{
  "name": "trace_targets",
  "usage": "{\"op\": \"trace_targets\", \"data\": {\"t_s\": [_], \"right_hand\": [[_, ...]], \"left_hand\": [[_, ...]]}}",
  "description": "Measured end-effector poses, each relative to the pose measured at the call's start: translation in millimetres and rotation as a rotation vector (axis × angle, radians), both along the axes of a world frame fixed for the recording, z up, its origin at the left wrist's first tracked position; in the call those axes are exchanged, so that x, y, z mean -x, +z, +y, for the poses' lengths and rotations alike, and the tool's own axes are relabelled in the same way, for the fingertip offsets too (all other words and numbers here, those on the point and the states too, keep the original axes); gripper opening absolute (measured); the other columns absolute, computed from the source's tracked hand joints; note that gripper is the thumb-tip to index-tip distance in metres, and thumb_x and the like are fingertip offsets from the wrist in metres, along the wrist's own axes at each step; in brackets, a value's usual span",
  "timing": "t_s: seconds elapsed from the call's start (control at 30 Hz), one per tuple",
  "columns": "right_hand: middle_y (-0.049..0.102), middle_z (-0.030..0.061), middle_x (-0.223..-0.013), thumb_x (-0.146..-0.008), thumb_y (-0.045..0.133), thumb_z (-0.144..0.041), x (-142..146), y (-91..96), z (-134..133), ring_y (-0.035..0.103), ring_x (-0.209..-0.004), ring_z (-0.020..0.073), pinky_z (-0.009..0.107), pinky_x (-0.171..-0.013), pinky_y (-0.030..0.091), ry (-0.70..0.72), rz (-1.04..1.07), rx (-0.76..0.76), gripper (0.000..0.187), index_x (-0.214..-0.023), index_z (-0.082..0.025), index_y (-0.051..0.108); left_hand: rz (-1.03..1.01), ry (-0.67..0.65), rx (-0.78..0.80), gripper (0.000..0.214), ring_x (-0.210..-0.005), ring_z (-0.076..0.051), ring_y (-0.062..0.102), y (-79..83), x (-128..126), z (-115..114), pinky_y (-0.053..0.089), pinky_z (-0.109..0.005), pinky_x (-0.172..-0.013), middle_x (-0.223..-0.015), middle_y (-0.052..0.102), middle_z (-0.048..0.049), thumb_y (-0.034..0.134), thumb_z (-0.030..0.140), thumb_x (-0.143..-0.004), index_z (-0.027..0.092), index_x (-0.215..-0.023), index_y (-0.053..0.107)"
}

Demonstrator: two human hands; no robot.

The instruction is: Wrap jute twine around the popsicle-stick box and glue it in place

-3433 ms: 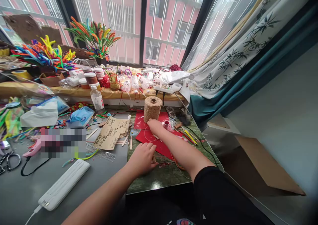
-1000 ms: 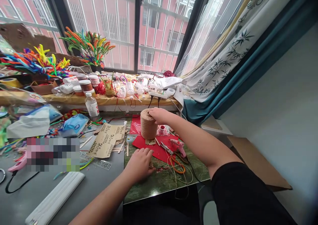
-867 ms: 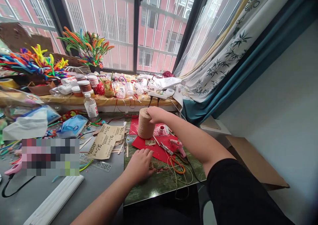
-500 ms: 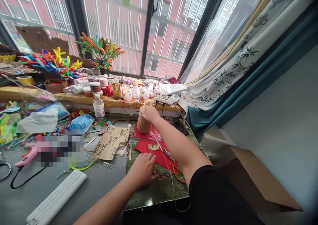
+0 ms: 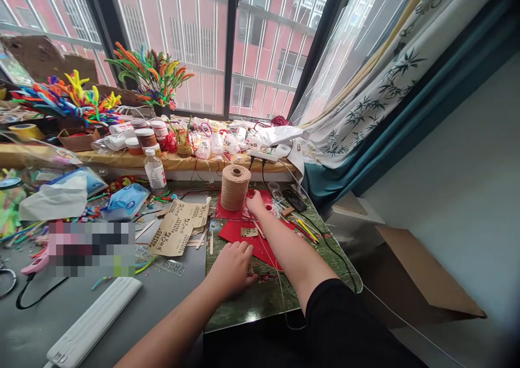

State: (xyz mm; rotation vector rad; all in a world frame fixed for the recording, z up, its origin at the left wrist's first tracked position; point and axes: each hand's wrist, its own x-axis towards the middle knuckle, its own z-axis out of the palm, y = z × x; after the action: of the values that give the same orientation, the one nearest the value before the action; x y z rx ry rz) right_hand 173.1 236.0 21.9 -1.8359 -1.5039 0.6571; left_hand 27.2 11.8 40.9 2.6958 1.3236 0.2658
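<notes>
A spool of jute twine [image 5: 234, 186] stands upright on red paper [image 5: 244, 231] at the far side of a green mat [image 5: 268, 297]. My right hand [image 5: 255, 201] rests low on the red paper, just right of the spool's foot. Its fingers point away from me and are hidden. A loose strand of twine [image 5: 280, 286] trails along my forearm toward the mat's near edge. My left hand [image 5: 233, 262] lies palm down on the mat, fingers curled over a small wooden piece [image 5: 250, 271]. A small tan tag [image 5: 248, 231] lies between my hands.
Printed kraft cards [image 5: 179, 227] and wooden sticks lie left of the mat. Pens [image 5: 304, 228] lie to its right. A water bottle [image 5: 155, 172], tissue packs [image 5: 124, 201], a white power strip [image 5: 93, 322] and a pink glue gun [image 5: 34, 260] crowd the grey table. Jars and pipe-cleaner bouquets [image 5: 152, 75] fill the sill.
My right hand held the spool by its top and shifted it slightly left and away. It has come off the spool and dropped to the red paper beside it. The left hand stayed put.
</notes>
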Motion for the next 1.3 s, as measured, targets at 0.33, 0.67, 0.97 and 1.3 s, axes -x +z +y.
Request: {"op": "trace_targets", "data": {"t_s": [0.33, 0.67, 0.97, 1.3], "right_hand": [[0.074, 0.0083, -0.114, -0.104, 0.054, -0.028, -33, -14.9, -44, 0.069, -0.103, 0.0217, 0.038, -0.094, 0.057, 0.185, 0.093, 0.106, 0.024, -0.117, -0.017, 0.072], [0.077, 0.0117, -0.122, -0.1, 0.048, -0.025, -73, 27.0, -166, 0.071, -0.111, 0.0252, 0.036, -0.102, 0.05, 0.33, 0.013, 0.037, 0.036, -0.126, -0.017, 0.072], [0.072, 0.0118, -0.135, -0.105, 0.04, -0.035, -120, 80.7, -314, 0.071, -0.12, 0.0278, 0.041, -0.1, 0.053, 0.432, -0.224, 0.124, 0.046, -0.143, -0.033, 0.064], [0.077, 0.0128, -0.107, -0.092, 0.069, -0.036, -155, 125.2, -317, 0.072, -0.101, 0.0324, 0.043, -0.087, 0.054, 0.584, -0.595, 0.188, 0.024, -0.114, -0.035, 0.078]], "left_hand": [[0.02, 0.002, -0.026, 0.071, -0.11, -0.034, 0.062, 2.8, -2, -2, 0.045, -0.046, -0.095, -0.12, 0.067, -0.0133, 0.077, 0.057, -0.08, 0.019, -0.136, 0.056], [0.025, 0.0, -0.026, 0.071, -0.114, -0.034, 0.06, 2.4, -4, -2, 0.044, -0.046, -0.097, -0.125, 0.066, -0.0129, 0.076, 0.057, -0.082, 0.019, -0.139, 0.055], [0.039, 0.002, 0.004, 0.066, -0.117, -0.033, 0.06, 6.2, -7, -2, 0.041, -0.045, -0.101, -0.13, 0.065, -0.0133, 0.072, 0.056, -0.085, 0.021, -0.139, 0.055], [0.027, 0.004, 0.017, 0.063, -0.119, -0.034, 0.06, 4.9, -7, -2, 0.041, -0.045, -0.102, -0.129, 0.065, -0.0135, 0.072, 0.053, -0.085, 0.021, -0.137, 0.056]]}}
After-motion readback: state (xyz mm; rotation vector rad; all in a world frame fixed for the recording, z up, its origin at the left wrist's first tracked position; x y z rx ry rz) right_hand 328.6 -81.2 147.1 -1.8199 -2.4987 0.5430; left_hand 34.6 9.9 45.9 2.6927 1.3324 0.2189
